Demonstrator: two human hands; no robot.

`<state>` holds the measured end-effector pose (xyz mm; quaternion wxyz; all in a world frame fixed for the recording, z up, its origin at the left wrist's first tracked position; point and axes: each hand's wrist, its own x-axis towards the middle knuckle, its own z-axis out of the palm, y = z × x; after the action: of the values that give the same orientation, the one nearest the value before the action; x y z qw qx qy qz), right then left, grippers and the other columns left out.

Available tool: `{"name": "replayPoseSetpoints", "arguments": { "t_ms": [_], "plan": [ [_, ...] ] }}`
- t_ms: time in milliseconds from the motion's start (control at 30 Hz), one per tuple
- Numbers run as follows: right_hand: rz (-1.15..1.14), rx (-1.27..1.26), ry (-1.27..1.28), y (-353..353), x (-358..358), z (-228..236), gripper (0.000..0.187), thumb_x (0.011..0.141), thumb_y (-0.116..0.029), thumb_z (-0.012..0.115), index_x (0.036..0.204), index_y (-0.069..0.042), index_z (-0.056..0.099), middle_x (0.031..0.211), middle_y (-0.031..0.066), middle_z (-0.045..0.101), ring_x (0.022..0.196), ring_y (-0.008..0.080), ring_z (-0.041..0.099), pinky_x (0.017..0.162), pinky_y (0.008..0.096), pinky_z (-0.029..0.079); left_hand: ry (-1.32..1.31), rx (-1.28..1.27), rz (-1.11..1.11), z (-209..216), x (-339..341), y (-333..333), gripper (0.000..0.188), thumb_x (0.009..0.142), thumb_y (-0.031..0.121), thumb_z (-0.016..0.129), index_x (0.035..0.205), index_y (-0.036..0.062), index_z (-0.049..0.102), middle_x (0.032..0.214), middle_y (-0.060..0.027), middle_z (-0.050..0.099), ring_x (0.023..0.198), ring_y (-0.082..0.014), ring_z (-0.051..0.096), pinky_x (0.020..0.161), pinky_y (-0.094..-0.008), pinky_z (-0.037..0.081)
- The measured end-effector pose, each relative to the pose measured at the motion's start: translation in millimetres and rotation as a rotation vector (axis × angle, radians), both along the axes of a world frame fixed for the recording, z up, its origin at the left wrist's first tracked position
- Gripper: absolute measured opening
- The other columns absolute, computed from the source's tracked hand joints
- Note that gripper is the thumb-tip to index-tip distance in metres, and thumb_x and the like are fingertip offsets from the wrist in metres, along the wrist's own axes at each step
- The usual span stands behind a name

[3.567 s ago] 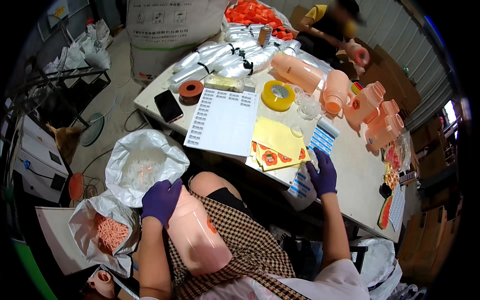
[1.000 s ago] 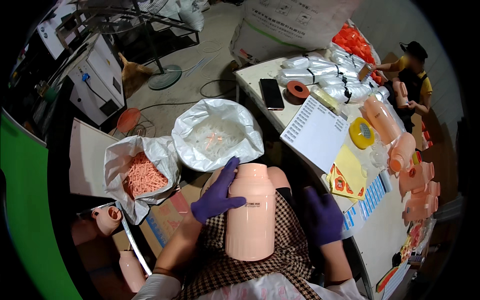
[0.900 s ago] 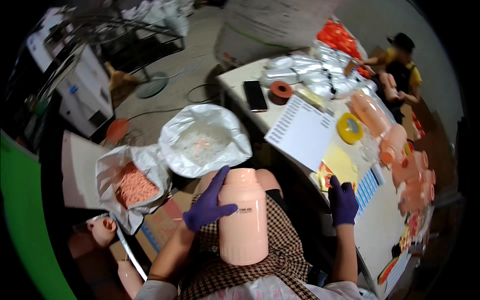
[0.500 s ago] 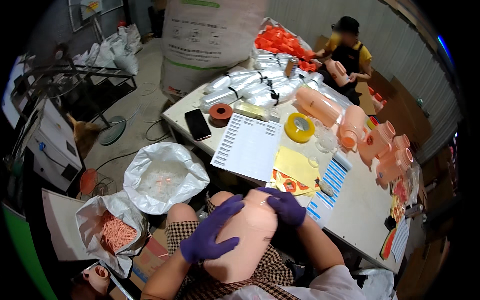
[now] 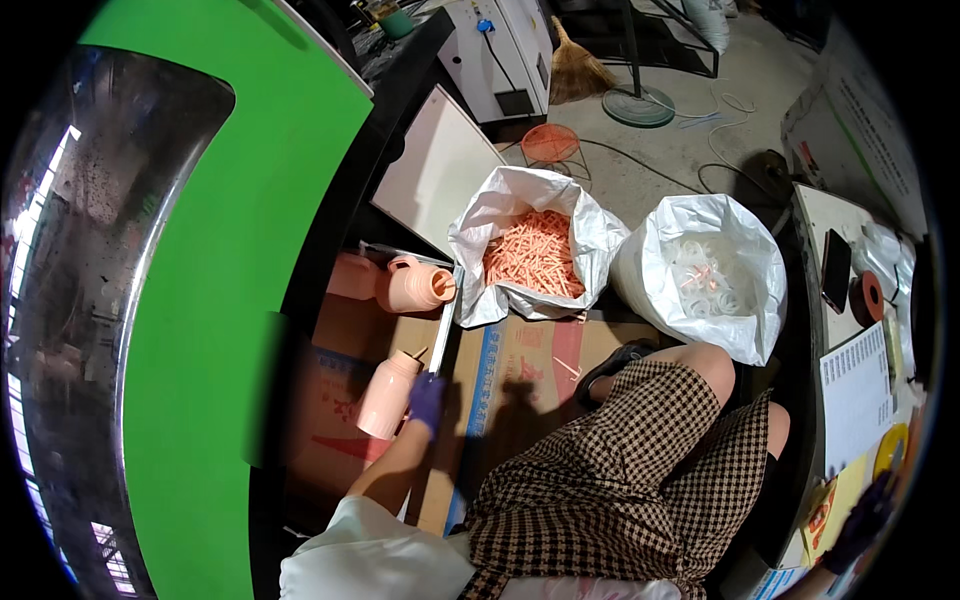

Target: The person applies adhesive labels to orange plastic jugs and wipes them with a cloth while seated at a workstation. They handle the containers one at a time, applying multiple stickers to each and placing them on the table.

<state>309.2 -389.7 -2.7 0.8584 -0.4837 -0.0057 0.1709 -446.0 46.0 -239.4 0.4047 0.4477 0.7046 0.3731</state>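
To the left, my left hand, in a purple glove, is closed at the side of a pink plastic jug body, on what seems to be its handle. The jug leans over brown cardboard, and a thin stick-like piece juts from its neck. Just beyond it two more pink jug bodies lie together, one with its handle and mouth showing. At the far right my right hand, also gloved, is over the table beside a yellow sheet and a yellow tape roll; its fingers are dark and unclear.
A white sack of pink plastic sticks stands ahead, beside another white sack of clear plastic rings. Left rises a green machine panel. The table on the right bears a phone, a reddish-brown roll and a printed sheet.
The view has swung left. The large pink jug body that both hands held on my lap is gone from there. My left hand has moved left to another jug; my right is over the table.
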Motion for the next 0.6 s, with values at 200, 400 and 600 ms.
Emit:
{"name": "replayPoseSetpoints", "arguments": {
  "t_ms": [200, 400, 600],
  "plan": [
    [0.528, 0.208, -0.079, 99.0, -107.8, -114.6, 0.045, 0.105, -0.006, 0.044, 0.15, -0.002, 0.041, 0.144, 0.0115, 0.053, 0.13, 0.0174, 0.053, 0.108, 0.0294, 0.047, 0.749, -0.146, 0.756, -66.4, -163.5, -42.8, 0.069, 0.075, 0.042, 0.08, 0.12, -0.0068, 0.061, 0.116, -0.0214, 0.067, 0.109, -0.0347, 0.065, 0.095, -0.0443, 0.052],
    [0.433, -0.212, -0.369, 138.7, -153.3, -110.6, 0.038, 0.104, -0.003, 0.047, 0.142, -0.001, 0.048, 0.133, 0.0081, 0.057, 0.116, 0.0152, 0.057, 0.098, 0.0264, 0.05, -0.2, -0.181, 0.709, -57.8, -232.6, -51.7, 0.074, 0.089, 0.06, 0.064, 0.125, -0.0052, 0.06, 0.118, -0.0218, 0.067, 0.113, -0.0343, 0.062, 0.096, -0.0445, 0.051],
    [0.379, -0.716, -0.909, 162.5, -193.1, -48.0, 0.024, 0.1, -0.004, 0.055, 0.122, 0.003, 0.06, 0.117, 0.0071, 0.059, 0.098, 0.0135, 0.059, 0.088, 0.0266, 0.05, 0.461, -0.076, 0.024, 13.7, -62.8, -26.3, 0.045, 0.09, 0.038, 0.072, 0.094, -0.0067, 0.071, 0.073, -0.0174, 0.065, 0.067, -0.0255, 0.059, 0.063, -0.0423, 0.045]
  ]
}}
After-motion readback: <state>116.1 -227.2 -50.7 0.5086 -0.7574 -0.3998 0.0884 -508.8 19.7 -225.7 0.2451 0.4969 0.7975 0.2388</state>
